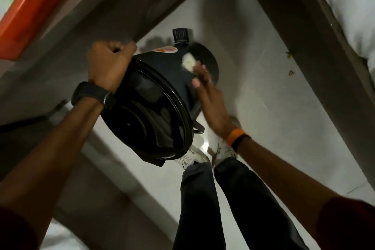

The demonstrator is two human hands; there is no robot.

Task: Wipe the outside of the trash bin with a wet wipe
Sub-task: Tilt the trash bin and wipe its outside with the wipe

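A black bottle cap (180,34) shows just beyond the hands, standing on the pale floor (263,91). An orange edge (30,12) with green beside it lies far left of them. White bedding (349,6) lies far right. White shoes (192,157) and dark trousers (203,205) sit below the hands.

One black trash bin (162,79), one white wet wipe (187,62), two hands, two white shoes, one black bottle (180,35)

Black watch (92,93), orange wristband (235,135), maroon sleeves (351,225)
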